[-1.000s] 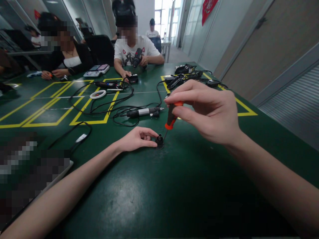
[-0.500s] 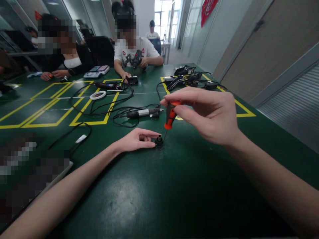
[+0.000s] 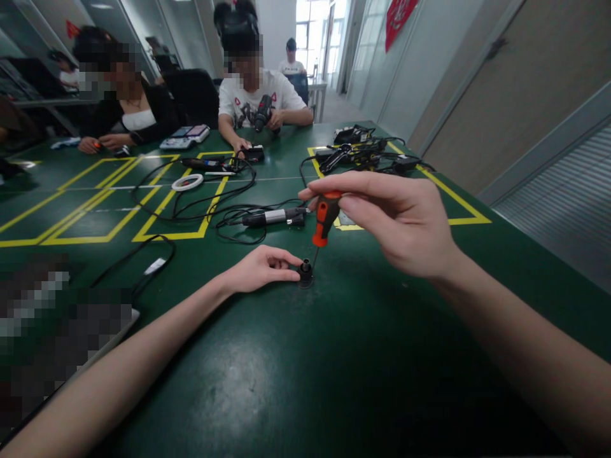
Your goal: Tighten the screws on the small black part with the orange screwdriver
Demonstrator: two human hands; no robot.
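Note:
A small black round part with a short tube on top (image 3: pixel 306 273) stands on the green table (image 3: pixel 363 356). My left hand (image 3: pixel 262 267) pinches it from the left between thumb and fingers. Above and to the right, my right hand (image 3: pixel 396 219) grips the top of a screwdriver (image 3: pixel 325 219) with an orange and dark grey handle. The thin shaft points down, its tip at the right side of the black part. Whether the tip sits in a screw is too small to tell.
Just beyond lies a silver and black pen-shaped electric tool (image 3: pixel 274 217) with its cable. A white ring (image 3: pixel 187 182) and black cords are farther left. Black tools (image 3: pixel 353 152) are heaped at the back right. Across the table, a person (image 3: pixel 262 95) holds a drill (image 3: pixel 263 113).
The screwdriver handle has turned in my right fingers and shifted slightly left, standing a little more upright. My left hand still holds the black part, which has barely moved.

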